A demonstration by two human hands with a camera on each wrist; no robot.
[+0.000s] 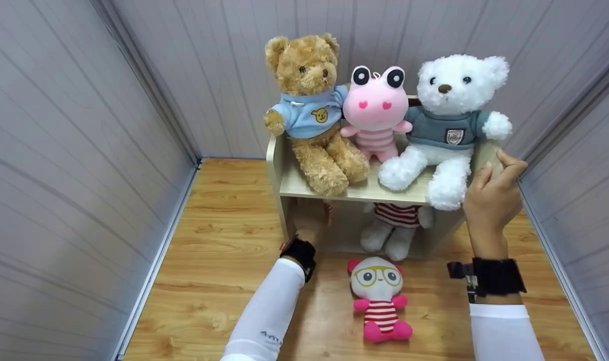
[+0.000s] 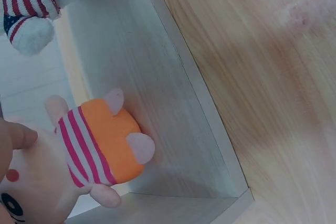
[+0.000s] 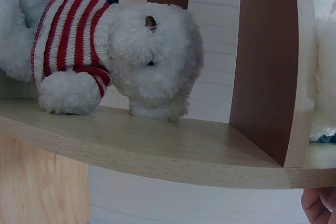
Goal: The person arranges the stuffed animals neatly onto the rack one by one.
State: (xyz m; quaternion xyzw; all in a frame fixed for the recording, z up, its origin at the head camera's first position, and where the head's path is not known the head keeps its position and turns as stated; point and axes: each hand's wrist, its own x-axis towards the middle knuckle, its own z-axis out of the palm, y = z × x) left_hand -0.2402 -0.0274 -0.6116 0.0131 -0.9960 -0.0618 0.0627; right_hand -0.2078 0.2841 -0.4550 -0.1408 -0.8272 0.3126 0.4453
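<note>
The left hand (image 1: 309, 213) was inside the lower compartment of the small shelf (image 1: 284, 180), fingers (image 2: 18, 136) closed on a plush toy with an orange bottom and pink stripes (image 2: 100, 148), which lay against the compartment floor. The right hand (image 1: 492, 193) gripped the shelf's right side panel, thumb and fingers wrapped round its top edge. A white bear in a red-striped jumper (image 1: 396, 225) sat in the lower compartment. A brown bear (image 1: 312, 110), a pink frog (image 1: 377, 113) and a white bear (image 1: 447, 125) sat on top. A doll with glasses (image 1: 379, 298) lay on the wooden floor (image 1: 219, 260)
</note>
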